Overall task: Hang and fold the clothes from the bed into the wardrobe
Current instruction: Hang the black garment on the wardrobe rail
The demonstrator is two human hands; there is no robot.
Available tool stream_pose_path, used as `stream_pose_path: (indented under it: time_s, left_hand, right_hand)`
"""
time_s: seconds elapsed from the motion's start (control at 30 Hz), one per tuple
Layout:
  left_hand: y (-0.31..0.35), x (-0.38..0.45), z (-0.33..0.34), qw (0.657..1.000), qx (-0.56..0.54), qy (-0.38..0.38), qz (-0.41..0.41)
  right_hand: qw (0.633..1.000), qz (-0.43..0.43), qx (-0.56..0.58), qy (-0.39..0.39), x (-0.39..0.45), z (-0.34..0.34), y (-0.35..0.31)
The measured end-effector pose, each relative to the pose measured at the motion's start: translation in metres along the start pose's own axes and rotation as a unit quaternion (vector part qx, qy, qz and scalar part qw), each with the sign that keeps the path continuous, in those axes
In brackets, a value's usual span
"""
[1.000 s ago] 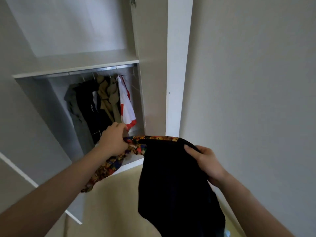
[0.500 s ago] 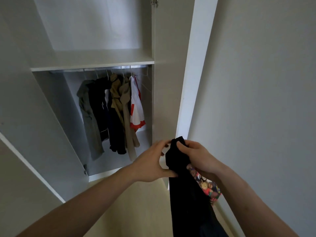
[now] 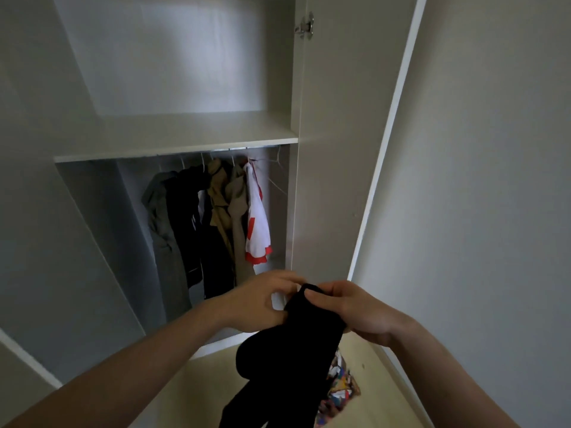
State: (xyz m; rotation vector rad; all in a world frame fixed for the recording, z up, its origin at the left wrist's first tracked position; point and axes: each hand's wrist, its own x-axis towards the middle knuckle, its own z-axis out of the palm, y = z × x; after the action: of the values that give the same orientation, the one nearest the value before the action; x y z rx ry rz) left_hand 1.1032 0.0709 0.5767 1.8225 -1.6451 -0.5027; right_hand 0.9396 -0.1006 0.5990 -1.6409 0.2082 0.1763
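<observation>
Head view, open white wardrobe [image 3: 324,180]. Item in hand: black soft-fabric garment with multicoloured patterned lining [image 3: 290,353], held up in front of the wardrobe's lower edge, hanging doubled toward the floor. Left hand [image 3: 262,301]: fingers curled, pinching the top fold. Right hand [image 3: 352,310]: thumb and fingers closed over the same fold. Rail below bare white shelf [image 3: 185,134] carries grey, black, olive and white-and-red clothes [image 3: 213,223]. Step, as judged: folding. Next: halve again, then place on shelf.
</observation>
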Motion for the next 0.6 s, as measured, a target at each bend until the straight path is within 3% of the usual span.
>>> stream_pose_path:
  time_s: [0.2, 0.33, 0.43, 0.6]
  left_hand:
    - [-0.054, -0.025, -0.069, 0.998, -0.031, 0.029, -0.056]
    - [-0.074, -0.040, -0.105, 0.993, -0.079, -0.025, -0.081]
    - [-0.093, -0.048, -0.128, 0.995, -0.006, -0.056, -0.083]
    - [-0.128, -0.050, -0.164, 0.992, 0.039, 0.028, -0.119]
  right_hand:
    - [0.998, -0.038, -0.012, 0.045, 0.081, 0.028, -0.018]
    - [0.999, -0.043, 0.001, 0.028, 0.125, 0.046, -0.032]
    - [0.998, -0.040, -0.043, 0.023, 0.157, 0.051, -0.044]
    - [0.997, -0.036, -0.074, 0.013, 0.206, 0.044, -0.054]
